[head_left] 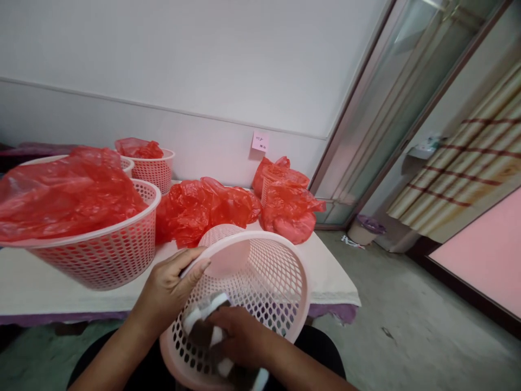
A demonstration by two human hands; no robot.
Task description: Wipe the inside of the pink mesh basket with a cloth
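Observation:
A pale pink plastic basket [279, 271] with a mesh of holes is tilted toward me above my lap. My left hand [173, 279] is closed on its upper left rim, thumb on the outside edge. Inside the basket's opening, my right hand [242, 334] is closed around a brown-and-white striped soft item [201, 323]. Motion blurs this item, and its kind cannot be made out. More brown and white material shows below my right hand, near the basket's lower rim.
A large pink basket [140, 233] holding a red plastic bag [81, 190] stands at left on the white-covered table [331, 271]. Behind it is another bagged basket [157, 174]. Crumpled red bags [203, 209] and filled red bags [291, 212] lie along the wall. A bin [362, 231] stands on the floor.

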